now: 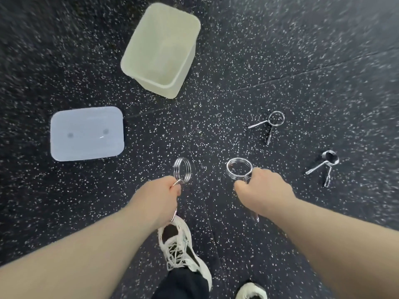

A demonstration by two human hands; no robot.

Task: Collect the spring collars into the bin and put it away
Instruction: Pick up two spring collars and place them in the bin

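My left hand [159, 197] is closed around the handles of a chrome spring collar [182, 170], its coil sticking out above my fist. In my right hand [262, 190] I grip a second spring collar [239, 171] the same way. Both are held above the floor. Two more spring collars lie on the floor to the right, one farther away [272, 122] and one nearer the right side [327, 162]. The pale cream bin [138, 70] stands open and looks empty, ahead of my hands at the top centre.
A white rectangular lid [86, 133] lies flat on the black speckled rubber floor [259, 61], left of my hands. My white shoes [181, 249] and a dark trouser leg are below my hands.
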